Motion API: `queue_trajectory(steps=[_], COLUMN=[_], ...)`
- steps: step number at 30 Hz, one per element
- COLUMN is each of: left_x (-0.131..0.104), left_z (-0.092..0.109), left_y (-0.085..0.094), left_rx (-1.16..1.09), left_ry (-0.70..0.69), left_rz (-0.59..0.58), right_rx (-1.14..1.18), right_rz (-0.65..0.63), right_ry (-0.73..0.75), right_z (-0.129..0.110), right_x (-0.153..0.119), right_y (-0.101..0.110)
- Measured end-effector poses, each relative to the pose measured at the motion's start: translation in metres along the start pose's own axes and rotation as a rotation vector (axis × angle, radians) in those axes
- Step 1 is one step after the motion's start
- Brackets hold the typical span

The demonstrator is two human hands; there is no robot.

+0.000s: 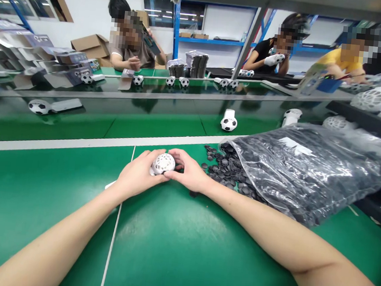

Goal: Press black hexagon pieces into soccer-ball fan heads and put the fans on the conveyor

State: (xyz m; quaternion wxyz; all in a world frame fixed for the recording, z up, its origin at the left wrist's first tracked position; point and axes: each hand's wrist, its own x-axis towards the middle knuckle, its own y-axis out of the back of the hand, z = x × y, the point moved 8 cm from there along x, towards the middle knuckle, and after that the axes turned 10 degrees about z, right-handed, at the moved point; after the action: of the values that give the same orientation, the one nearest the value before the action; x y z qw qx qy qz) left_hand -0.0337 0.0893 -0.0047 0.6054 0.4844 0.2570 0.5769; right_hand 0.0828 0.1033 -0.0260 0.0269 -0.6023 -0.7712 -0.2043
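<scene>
My left hand [142,170] is wrapped round the left side of a white openwork soccer-ball shell [164,162], its holes facing up. From the right, my right hand [189,171] closes on the same shell, thumb at the near edge and fingers curled on the far side. Something small and dark shows by the right thumb; I cannot tell whether it is a loose piece. A white part [109,184] sticks out from under my left wrist, mostly hidden. Right of my hands, small black pieces [225,166] spill from a clear plastic bag [296,166].
Green work surface [68,221] lies under my arms. Beyond a pale rail is a green belt [158,124] carrying a finished-looking soccer-ball item [229,120] and others. A dark rack [368,115] with white shells stands right. Several people work across, near stacked boxes [196,64].
</scene>
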Motion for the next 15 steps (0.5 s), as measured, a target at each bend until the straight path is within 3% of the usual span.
queue_trajectory(steps=[15], left_x=[-0.0006], left_z=[-0.0030], left_y=[-0.0018], left_rx=[-0.011], left_ry=[0.002], left_rz=[-0.015], right_rx=[0.011], right_rz=[-0.053], right_ry=[0.049], right_z=[0.0003], right_x=[-0.0009], right_y=[-0.0035])
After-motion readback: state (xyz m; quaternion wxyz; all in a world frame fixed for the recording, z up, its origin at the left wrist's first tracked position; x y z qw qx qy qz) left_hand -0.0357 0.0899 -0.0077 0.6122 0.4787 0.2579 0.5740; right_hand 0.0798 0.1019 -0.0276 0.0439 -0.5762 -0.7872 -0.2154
